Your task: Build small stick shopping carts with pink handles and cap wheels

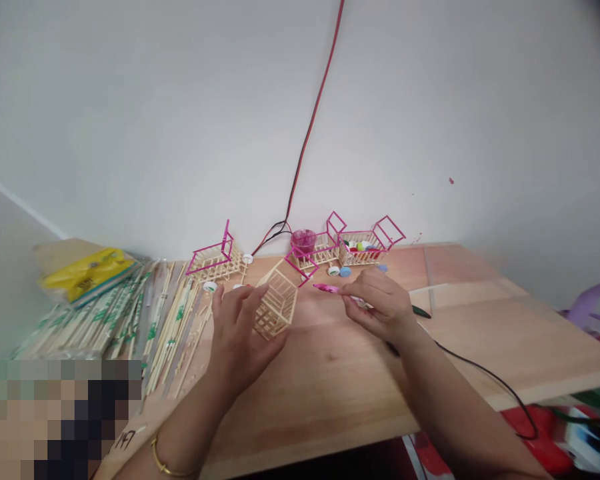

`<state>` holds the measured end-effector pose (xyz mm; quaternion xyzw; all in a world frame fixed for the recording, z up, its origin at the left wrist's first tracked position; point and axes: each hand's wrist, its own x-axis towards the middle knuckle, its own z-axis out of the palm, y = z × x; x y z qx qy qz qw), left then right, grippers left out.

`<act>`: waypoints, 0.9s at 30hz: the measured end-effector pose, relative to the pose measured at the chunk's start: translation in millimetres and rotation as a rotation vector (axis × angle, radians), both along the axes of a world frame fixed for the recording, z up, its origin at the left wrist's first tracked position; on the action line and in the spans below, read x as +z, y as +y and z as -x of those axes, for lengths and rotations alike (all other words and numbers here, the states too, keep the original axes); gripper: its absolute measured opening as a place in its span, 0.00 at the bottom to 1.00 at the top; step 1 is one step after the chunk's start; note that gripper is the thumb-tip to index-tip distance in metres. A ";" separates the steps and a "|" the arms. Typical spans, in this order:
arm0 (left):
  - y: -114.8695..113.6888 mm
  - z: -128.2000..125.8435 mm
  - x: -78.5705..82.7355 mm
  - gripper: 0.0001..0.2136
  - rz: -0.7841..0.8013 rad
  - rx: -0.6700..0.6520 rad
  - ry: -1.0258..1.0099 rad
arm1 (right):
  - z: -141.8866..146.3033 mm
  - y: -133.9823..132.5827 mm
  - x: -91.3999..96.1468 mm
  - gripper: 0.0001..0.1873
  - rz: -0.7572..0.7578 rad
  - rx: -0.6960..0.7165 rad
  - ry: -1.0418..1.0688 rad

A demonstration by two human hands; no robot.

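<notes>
My left hand grips a small cart built of thin wooden sticks, tilted, with a pink stick frame at its upper end. My right hand is closed in a pinch on a pink-tipped brush or stick that points left toward the cart's pink frame. Both hands hover just above the wooden table. A gold bangle circles my left wrist.
Wrapped chopsticks lie piled at the left beside a yellow packet. Finished stick carts, a pink cup and bottle caps stand along the wall. Red and black cables hang down; another cable crosses the table's right.
</notes>
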<state>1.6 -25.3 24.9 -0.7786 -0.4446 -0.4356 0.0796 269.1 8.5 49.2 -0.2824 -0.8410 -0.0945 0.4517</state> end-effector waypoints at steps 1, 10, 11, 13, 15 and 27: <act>0.5 0.4 -0.6 0.31 0.009 0.008 -0.017 | 0.1 0.1 -0.3 0.15 0.003 0.008 0.015; 2.8 -1.6 0.9 0.31 0.031 -0.011 -0.086 | -0.8 2.5 0.4 0.15 0.007 0.000 0.000; 3.2 -1.8 0.9 0.31 0.027 -0.013 -0.100 | -1.2 2.3 0.8 0.14 0.005 -0.006 -0.001; 4.0 -1.9 0.4 0.31 0.023 -0.014 -0.119 | -1.2 2.1 1.1 0.14 0.004 -0.008 0.006; 4.3 -1.7 -0.6 0.32 0.025 -0.023 -0.127 | -0.4 2.3 0.2 0.15 0.006 0.005 0.014; 3.8 -1.1 1.7 0.31 0.099 -0.052 -0.183 | -5.3 1.9 1.1 0.14 -0.014 -0.088 0.130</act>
